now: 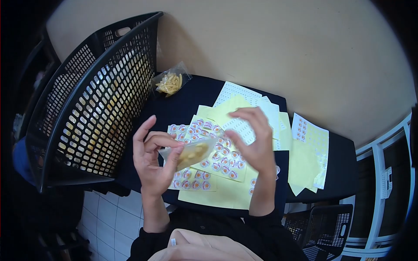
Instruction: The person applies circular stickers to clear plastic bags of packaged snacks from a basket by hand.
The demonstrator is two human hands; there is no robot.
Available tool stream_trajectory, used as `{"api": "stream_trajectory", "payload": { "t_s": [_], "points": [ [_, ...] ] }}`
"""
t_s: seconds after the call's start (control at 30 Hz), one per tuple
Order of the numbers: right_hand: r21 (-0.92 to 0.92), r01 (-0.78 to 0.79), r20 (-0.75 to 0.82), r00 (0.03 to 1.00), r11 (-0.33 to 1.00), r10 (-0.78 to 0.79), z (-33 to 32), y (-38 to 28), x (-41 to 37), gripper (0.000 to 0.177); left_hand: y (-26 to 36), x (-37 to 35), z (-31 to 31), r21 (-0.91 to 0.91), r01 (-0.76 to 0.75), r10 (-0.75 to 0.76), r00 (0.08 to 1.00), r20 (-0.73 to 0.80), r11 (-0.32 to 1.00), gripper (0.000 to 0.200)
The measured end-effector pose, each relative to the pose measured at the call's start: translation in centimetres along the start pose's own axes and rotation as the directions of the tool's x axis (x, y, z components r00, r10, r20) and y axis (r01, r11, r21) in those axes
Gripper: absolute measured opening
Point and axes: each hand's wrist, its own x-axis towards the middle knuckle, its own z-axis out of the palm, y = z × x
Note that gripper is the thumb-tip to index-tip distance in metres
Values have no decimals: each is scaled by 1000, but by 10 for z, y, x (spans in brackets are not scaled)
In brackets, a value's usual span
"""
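Note:
My left hand (153,163) pinches one end of a small clear plastic bag (193,153) with pale yellow pieces of snack inside. The bag is tilted above the table, its far corner close to my right thumb. My right hand (257,143) is raised to the right of the bag, thumb and fingers apart, slightly blurred, with nothing visible between them. Beneath both hands lie yellow sticker sheets (224,163) bearing rows of round orange-and-purple stickers. Part of these sheets is hidden behind the bag and hands.
A tall black basket (102,100), filled with packets, stands on the left. Another bag of yellow snack sticks (170,83) lies by the wall. More paper sheets (307,152) rest on the dark tablecloth (342,167) at right. Below stands a black crate (328,228).

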Motion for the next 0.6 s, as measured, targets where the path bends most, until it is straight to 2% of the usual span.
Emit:
{"api": "stream_trajectory", "payload": {
  "t_s": [0.03, 0.07, 0.1, 0.17, 0.2, 0.27, 0.3, 0.43, 0.5, 0.6],
  "points": [
    [-74, -97, 30, 995, 993, 99, -4, 17, -2, 34, 0, 2, -3, 5, -25, 25, 1000, -7, 1000, 53],
    [-150, -189, 53, 979, 971, 198, -4, 35, -5, 39, -2, 4, -5, 5, -25, 25, 1000, -11, 1000, 53],
    [-150, -186, 55, 979, 971, 196, 0, 49, -10, 39, -4, 5, -8, -22, 8, -9, 999, -50, 1000, 48],
    [-381, -330, 188, 887, 864, 422, 9, 74, -20, 53, -6, 6, -13, -62, 60, -67, 992, -106, 996, 34],
    [-381, -332, 185, 887, 863, 422, 14, 82, -24, 53, -7, 6, -18, -63, 59, -65, 992, -104, 996, 34],
    [-529, -348, 261, 801, 774, 539, 27, 91, -30, 62, -11, 6, -28, -174, 65, -85, 990, -113, 983, 31],
    [-553, -365, 274, 769, 748, 578, 31, 93, -30, 66, -9, 7, -25, -154, 65, -91, 982, -166, 986, 30],
    [-546, -396, 312, 722, 739, 618, 34, 92, -30, 67, -12, 6, -25, -171, 48, -83, 975, -205, 984, 27],
    [-502, -455, 311, 699, 735, 644, 33, 90, -28, 65, -11, 5, -21, -142, 85, -111, 976, -185, 986, 28],
    [-518, -441, 278, 724, 733, 632, 33, 90, -27, 57, -12, 2, -17, -129, 171, -175, 984, -23, 977, 34]
  ]
}}
